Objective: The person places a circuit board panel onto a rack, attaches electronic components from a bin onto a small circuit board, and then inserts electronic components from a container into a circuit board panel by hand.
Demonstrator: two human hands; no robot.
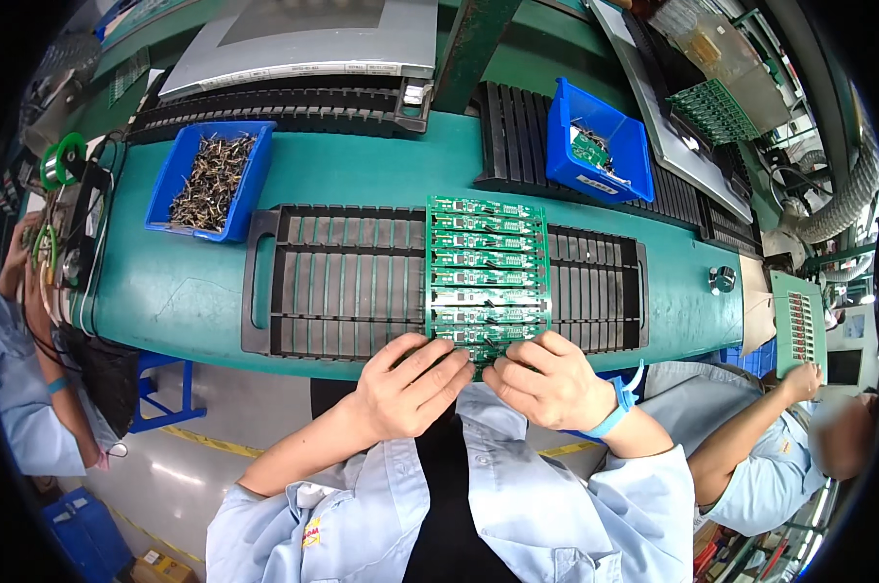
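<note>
A green circuit board panel [488,255], made up of several narrow boards side by side, rests across a black slotted tray [352,282]. Small dark and pale components stand along each strip. My left hand [415,384] is closed at the panel's near edge, its fingers bent over the left corner. At the right corner of that same edge, my right hand [541,381] is closed too, with a blue strap [619,408] round the wrist. The fingertips of both hands nearly meet, and what lies right between them is hidden.
A blue bin [255,185] of loose leaded components stands behind the tray's left end. Another blue bin [634,160] with green boards sits on a black rack at back right. A small dark round object [721,280] lies further right. Co-workers sit on both sides, one holding a board [799,325].
</note>
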